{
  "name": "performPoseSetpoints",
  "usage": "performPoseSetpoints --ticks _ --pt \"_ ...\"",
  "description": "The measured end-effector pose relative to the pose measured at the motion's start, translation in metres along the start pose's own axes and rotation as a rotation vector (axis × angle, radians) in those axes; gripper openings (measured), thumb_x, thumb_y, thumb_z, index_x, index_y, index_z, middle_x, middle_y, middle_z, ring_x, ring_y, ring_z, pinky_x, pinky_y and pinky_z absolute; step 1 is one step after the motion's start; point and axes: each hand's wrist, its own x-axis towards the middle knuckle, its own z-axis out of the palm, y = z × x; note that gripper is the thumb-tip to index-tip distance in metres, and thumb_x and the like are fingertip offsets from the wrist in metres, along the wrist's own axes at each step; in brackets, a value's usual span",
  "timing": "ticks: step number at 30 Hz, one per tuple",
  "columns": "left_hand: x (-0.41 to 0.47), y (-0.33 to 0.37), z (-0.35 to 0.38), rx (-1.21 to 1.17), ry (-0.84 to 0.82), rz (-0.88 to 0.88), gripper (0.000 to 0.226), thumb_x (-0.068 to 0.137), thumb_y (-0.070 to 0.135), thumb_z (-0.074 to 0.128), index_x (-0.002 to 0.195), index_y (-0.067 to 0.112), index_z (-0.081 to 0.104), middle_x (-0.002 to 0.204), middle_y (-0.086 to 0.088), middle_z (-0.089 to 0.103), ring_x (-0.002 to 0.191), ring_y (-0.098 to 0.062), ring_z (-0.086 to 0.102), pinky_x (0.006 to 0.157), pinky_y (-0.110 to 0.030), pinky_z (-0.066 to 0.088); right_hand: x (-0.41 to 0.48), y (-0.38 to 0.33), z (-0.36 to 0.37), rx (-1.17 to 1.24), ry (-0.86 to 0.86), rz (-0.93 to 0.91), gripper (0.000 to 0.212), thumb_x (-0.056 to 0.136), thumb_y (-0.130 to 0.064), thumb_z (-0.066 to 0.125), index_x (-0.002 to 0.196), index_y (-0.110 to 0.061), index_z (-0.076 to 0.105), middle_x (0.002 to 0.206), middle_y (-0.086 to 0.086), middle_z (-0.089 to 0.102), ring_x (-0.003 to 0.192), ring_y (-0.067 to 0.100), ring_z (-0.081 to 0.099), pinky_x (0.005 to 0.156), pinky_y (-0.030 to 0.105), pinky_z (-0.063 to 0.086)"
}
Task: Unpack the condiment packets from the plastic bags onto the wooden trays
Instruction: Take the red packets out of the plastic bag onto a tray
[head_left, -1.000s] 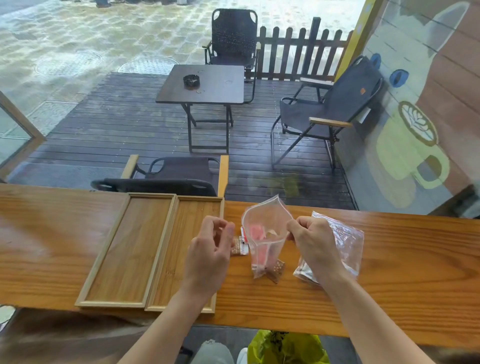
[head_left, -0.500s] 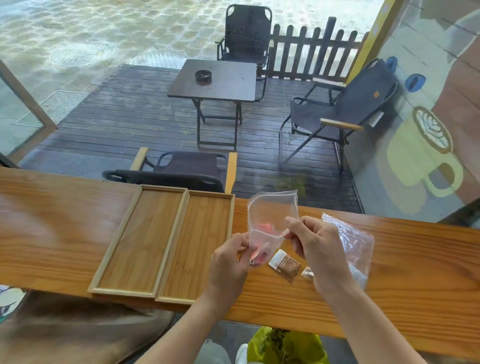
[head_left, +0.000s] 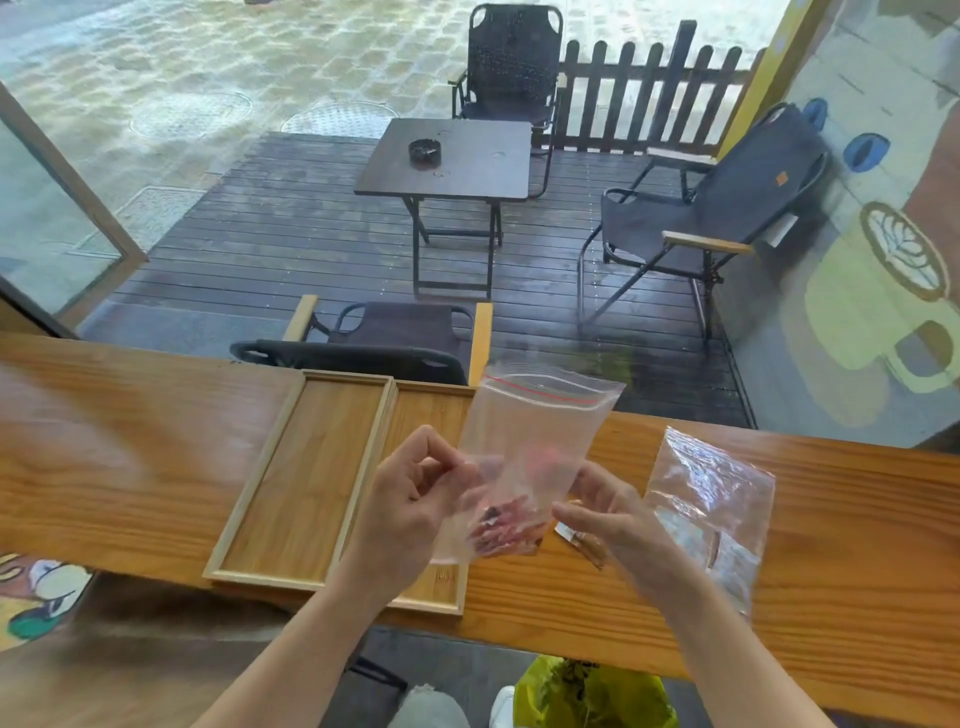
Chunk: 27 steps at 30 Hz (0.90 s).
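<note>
A clear zip bag (head_left: 530, 441) with a red seal line stands upright above the counter, reddish and brown condiment packets (head_left: 501, 527) bunched at its bottom. My left hand (head_left: 410, 493) pinches the bag's lower left edge. My right hand (head_left: 608, 514) holds its lower right side. Two wooden trays lie side by side: the left tray (head_left: 306, 478) and the right tray (head_left: 431, 415), partly hidden by my left hand and the bag. A brown packet (head_left: 576, 540) lies on the counter under my right hand. A second clear bag (head_left: 711, 499) with packets lies flat to the right.
The long wooden counter (head_left: 130, 457) runs across the view, its near edge just below the trays. Beyond it stand a folding chair (head_left: 384, 343), a dark table (head_left: 452, 156) and more chairs on a deck. A yellow-green bag (head_left: 592, 691) sits below the counter.
The bag has been turned mouth-up and lifted, and its packets have dropped to the bottom. One brown packet came out onto the counter. Both hands shifted to the bag's lower edges.
</note>
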Motion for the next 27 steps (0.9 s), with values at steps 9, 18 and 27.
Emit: performPoseSetpoints --ticks 9,18,27 --pt "-0.004 -0.031 -0.033 -0.303 0.255 -0.382 0.024 0.074 0.026 0.063 0.083 0.007 0.051 0.099 -0.019 0.071 0.092 -0.027 0.07 0.08 -0.05 0.057 0.021 0.025 0.047 -0.063 0.114 0.091 0.006 0.081 -0.012 0.067 0.076 -0.01 0.068 0.073 0.005 0.069 0.071 0.017 0.064 0.063 0.024 0.05" --pt "0.039 -0.087 -0.077 -0.254 0.395 -0.649 0.007 0.092 0.01 0.049 0.095 0.003 0.051 0.093 -0.013 0.071 0.087 -0.022 0.07 0.078 -0.046 0.057 0.068 0.04 0.089 -0.203 0.224 0.302 0.015 0.087 -0.011 0.061 0.072 -0.014 0.06 0.077 0.007 0.065 0.071 0.018 0.062 0.052 0.021 0.044" --pt "0.046 -0.11 -0.092 0.072 0.283 -0.679 0.021 0.091 0.028 0.052 0.105 0.013 0.052 0.104 -0.007 0.063 0.09 -0.019 0.063 0.068 -0.029 0.055 0.08 0.058 0.101 -0.308 0.355 0.35 0.014 0.087 -0.027 0.061 0.097 -0.018 0.056 0.1 0.004 0.064 0.097 0.022 0.062 0.08 0.035 0.055"
